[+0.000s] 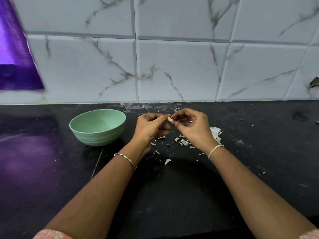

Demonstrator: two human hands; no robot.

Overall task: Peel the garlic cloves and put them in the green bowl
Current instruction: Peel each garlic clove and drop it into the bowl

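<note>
A pale garlic clove (169, 119) is held above the black counter between both hands. My left hand (151, 128) pinches it from the left, and my right hand (191, 126) pinches it from the right with curled fingers. The green bowl (97, 127) stands on the counter to the left of my hands; its inside looks bare from here. Another clove (177, 139) lies on the counter below my hands among white peel scraps (184, 142). A heap of papery garlic skin (216, 133) lies just right of my right wrist.
The black counter (172, 187) meets a white marble-tile wall (172, 66) at the back. A purple sheet (15, 62) hangs at the upper left and casts a purple glow on the counter. Small peel flakes (167, 161) are scattered near my wrists.
</note>
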